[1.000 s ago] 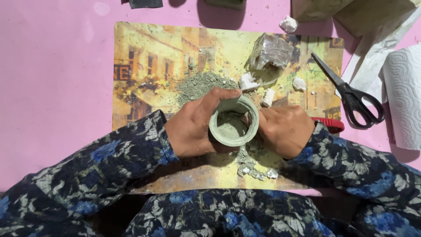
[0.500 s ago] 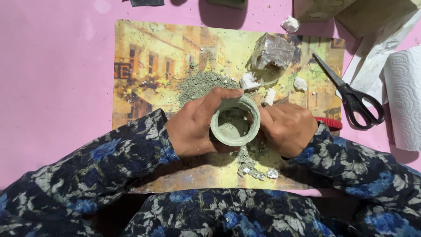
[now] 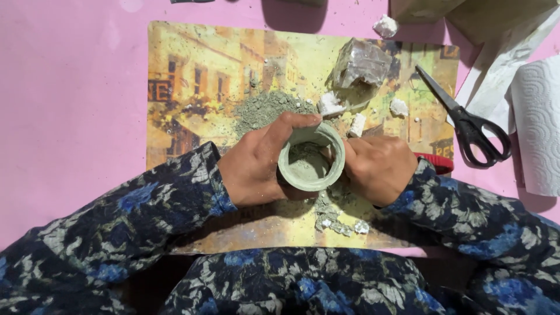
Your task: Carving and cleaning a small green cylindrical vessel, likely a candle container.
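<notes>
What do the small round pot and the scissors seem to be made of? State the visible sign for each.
Pot: probably unfired clay, matt grey-green, dusty like the crumbs around it. Scissors: dark, probably metal blades with black, likely plastic handles.

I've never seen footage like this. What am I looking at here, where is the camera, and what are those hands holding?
There is no machine here: a person wears a camera on the head, so the single view looks down over their own arms in dark blue flowered sleeves. The left hand and right hand together hold a small round grey-green cup with greenish powder inside. Under them lies a yellow picture placemat on a pink table. On the mat sit a pile of green powder, white crumbs and a grey lump wrapped in clear plastic. To the right lie black scissors and a paper towel roll.
</notes>
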